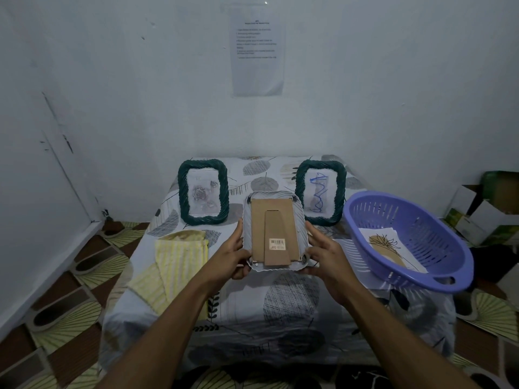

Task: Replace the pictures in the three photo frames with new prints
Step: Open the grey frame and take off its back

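Head view showed my left hand [234, 255] and right hand [323, 255] gripping the white photo frame [273, 234] by its sides, back-up above the table [280, 304]; I judged a loosened backing could drop out if tilted.

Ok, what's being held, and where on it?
Both hold the white photo frame, back facing the camera: left hand on its left edge, right hand on its right edge.

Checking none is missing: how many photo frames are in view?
3. A dark green rope-edged frame stands back left on the table, a matching green frame back right, and a white frame, cardboard back showing, is held between the left hand and right hand.
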Demonstrator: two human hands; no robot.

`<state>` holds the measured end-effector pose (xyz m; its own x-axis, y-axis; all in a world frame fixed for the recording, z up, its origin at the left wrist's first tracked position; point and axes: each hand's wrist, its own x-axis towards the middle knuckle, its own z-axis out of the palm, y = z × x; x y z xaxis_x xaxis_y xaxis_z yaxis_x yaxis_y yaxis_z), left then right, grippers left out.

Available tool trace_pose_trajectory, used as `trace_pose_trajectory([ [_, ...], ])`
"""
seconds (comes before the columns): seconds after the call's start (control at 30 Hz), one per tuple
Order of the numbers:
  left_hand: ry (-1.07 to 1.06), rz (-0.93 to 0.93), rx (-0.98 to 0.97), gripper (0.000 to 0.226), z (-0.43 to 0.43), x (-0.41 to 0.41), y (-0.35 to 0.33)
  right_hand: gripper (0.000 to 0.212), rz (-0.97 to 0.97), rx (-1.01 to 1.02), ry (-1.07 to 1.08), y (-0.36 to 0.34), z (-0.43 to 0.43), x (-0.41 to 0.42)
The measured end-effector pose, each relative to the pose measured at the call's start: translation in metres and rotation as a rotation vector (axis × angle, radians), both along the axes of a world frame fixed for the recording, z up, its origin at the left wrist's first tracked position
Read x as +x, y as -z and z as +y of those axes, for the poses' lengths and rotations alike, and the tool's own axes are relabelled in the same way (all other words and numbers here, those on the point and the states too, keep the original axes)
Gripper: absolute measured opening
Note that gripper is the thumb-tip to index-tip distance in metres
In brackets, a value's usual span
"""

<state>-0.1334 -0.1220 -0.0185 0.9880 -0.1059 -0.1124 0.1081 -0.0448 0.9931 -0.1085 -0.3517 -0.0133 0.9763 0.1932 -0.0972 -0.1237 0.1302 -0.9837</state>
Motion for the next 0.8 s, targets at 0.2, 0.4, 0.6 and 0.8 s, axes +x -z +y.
trace_pose_trajectory([
  [0.2,-0.025,-0.007,-0.066,0.067,-0.007,0.004,0.005,0.061,0.010,-0.025,0.042,0.002,-0.006,0.004],
  [0.4,-0.076,-0.059,0.119,0.057,-0.014,0.011,0.014,0.058,-0.045,-0.141,0.082,0.014,-0.014,0.010],
  [0.6,-0.130,-0.273,0.698,0.041,-0.026,0.023,0.033,0.053,-0.105,-0.523,0.170,0.019,-0.025,0.011],
  [0.8,-0.124,-0.226,1.058,0.033,-0.048,0.032,0.049,0.030,-0.114,-0.852,0.155,0.019,-0.036,0.020],
])
